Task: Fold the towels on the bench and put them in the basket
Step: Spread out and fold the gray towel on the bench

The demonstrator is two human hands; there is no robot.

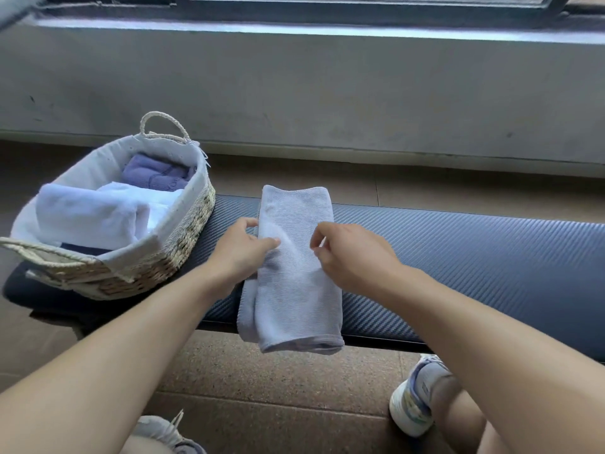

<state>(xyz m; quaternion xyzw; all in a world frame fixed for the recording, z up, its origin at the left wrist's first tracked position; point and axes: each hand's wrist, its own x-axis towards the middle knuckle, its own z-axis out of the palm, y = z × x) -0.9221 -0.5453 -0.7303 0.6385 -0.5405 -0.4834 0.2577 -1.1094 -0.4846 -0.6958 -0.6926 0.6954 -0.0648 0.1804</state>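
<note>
While we look down from the head camera, the grey concrete wall [294, 86] under a dark window frame [327, 4] fills the top of the view, and a brown speckled floor [278, 381] runs below it. Across the middle lies the long dark blue bench [458, 257], its padded top ribbed in fine diagonal lines. At the bench's left end stands the woven basket [183, 237], lined with white cloth, one looped handle upright at its far side and another at its near rim. Inside it we see a white folded towel [88, 214] towards the near side and a purple folded towel [154, 175] at the far end, the two touching.

On the bench, just right of the basket but apart from it, lies the pale grey towel [294, 273], folded into a long narrow strip that runs away from us; its near end hangs over the bench's front edge. Our left hand [239, 250] grips the strip's left edge about midway along, thumb on top and fingers curled against the side. Our right hand [353, 253] hovers over the strip's right edge with fingers loosely bent; we cannot tell whether the fingertips pinch the cloth or only touch it. Below, a white shoe [415, 398] rests on the floor at the right, and a grey shoe [163, 434] shows at the bottom edge.
</note>
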